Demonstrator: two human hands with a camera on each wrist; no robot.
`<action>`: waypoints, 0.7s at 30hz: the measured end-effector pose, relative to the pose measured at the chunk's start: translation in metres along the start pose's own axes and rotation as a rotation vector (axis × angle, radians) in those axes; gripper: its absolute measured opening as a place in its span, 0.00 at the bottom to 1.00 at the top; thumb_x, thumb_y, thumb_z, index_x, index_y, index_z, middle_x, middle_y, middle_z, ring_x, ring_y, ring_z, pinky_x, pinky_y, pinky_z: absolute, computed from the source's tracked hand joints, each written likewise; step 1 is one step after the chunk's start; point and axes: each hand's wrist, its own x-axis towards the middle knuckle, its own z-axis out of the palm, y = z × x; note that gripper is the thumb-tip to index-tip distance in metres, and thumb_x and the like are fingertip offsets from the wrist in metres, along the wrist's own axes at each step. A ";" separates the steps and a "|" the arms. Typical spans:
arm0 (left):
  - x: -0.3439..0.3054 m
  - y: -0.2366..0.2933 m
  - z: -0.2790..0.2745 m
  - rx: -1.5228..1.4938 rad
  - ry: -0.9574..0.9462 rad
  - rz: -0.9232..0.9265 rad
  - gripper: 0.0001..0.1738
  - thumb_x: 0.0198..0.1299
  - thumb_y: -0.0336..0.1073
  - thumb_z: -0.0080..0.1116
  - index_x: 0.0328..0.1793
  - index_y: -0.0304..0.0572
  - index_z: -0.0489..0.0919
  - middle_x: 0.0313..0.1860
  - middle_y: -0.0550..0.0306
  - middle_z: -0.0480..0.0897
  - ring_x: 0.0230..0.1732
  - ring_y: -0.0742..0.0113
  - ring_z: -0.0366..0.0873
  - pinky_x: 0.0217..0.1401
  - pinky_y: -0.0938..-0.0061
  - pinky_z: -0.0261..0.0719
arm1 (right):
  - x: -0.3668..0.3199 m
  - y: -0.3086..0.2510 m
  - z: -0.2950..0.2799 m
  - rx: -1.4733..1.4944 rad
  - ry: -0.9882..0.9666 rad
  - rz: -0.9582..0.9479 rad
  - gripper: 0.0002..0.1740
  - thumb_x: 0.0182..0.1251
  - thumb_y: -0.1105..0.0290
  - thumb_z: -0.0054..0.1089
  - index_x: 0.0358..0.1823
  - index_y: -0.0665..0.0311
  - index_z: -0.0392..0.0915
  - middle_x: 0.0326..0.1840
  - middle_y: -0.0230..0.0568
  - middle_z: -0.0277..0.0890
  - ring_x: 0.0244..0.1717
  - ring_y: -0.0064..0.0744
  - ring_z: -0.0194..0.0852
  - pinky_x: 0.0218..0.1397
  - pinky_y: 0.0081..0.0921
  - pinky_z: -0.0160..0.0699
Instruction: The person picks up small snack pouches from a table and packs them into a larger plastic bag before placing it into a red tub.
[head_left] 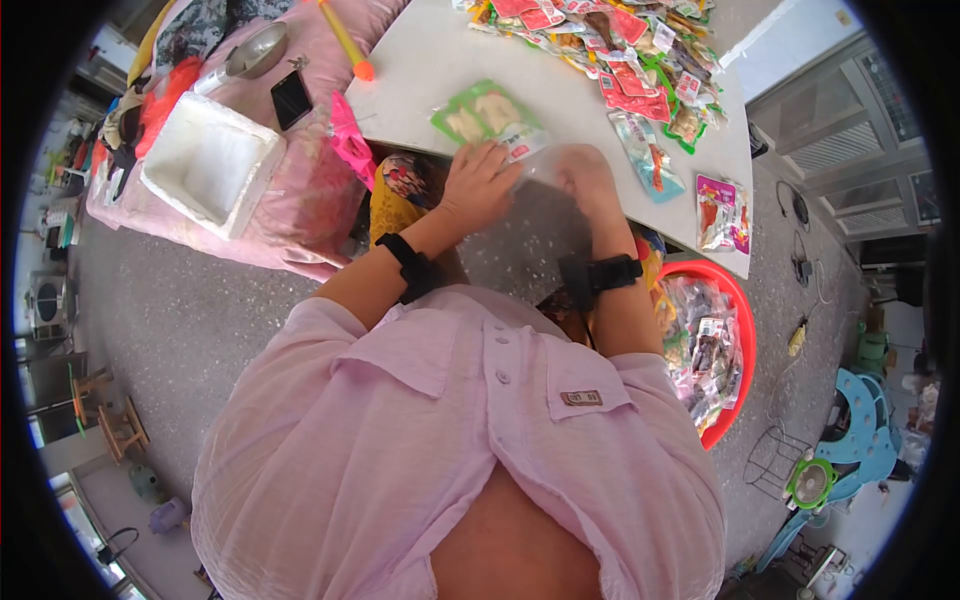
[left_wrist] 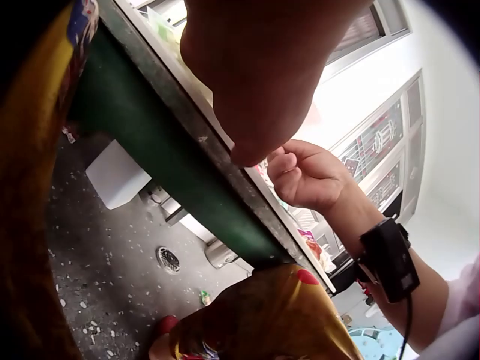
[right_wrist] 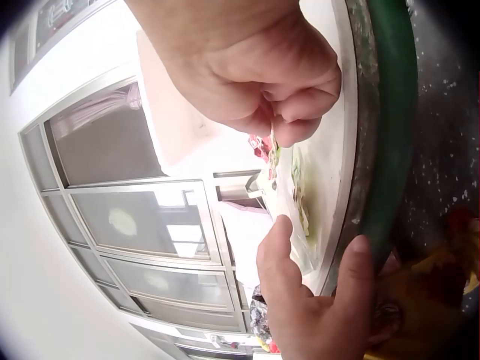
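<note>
A green-and-clear food packet point(head_left: 487, 115) with pale pieces inside lies at the table's near edge. My left hand point(head_left: 480, 183) is at its near side, fingers reaching over its lower edge. In the right wrist view, the left hand point(right_wrist: 319, 300) has thumb and forefinger spread beside the packet point(right_wrist: 300, 199). My right hand point(head_left: 588, 180), slightly blurred in the head view, is at the packet's right end. Its curled fingers pinch the packet's edge in the right wrist view, where the right hand point(right_wrist: 262, 79) hides part of it.
Several colourful food packets point(head_left: 630, 85) are heaped at the table's far right. A blue packet point(head_left: 645, 155) and a purple-edged packet point(head_left: 722, 213) lie nearer. Beside the table stands a red basin point(head_left: 745, 350) of packets. A white foam box point(head_left: 212, 165) and a phone point(head_left: 291, 99) rest leftward.
</note>
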 end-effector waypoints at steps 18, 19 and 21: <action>0.094 -0.036 -0.095 -1.033 -0.104 -0.502 0.08 0.58 0.30 0.43 0.40 0.35 0.71 0.42 0.57 0.75 0.46 0.68 0.71 0.47 0.77 0.68 | -0.016 -0.052 -0.016 -0.396 0.154 -0.659 0.23 0.48 0.70 0.60 0.47 0.66 0.65 0.44 0.38 0.67 0.47 0.27 0.65 0.42 0.22 0.67; 0.094 -0.034 -0.098 -1.206 -0.113 -0.548 0.08 0.58 0.30 0.43 0.40 0.35 0.70 0.41 0.55 0.75 0.46 0.67 0.71 0.47 0.76 0.68 | -0.020 -0.057 -0.015 -0.312 0.112 -0.677 0.24 0.48 0.70 0.60 0.47 0.66 0.65 0.45 0.38 0.67 0.47 0.27 0.65 0.42 0.23 0.67; 0.092 -0.032 -0.100 -1.557 -0.142 -0.643 0.07 0.57 0.30 0.43 0.40 0.34 0.69 0.40 0.52 0.75 0.45 0.64 0.72 0.48 0.73 0.69 | -0.033 -0.067 -0.011 -0.197 0.034 -0.692 0.24 0.48 0.69 0.60 0.48 0.66 0.65 0.46 0.39 0.67 0.47 0.27 0.65 0.42 0.23 0.67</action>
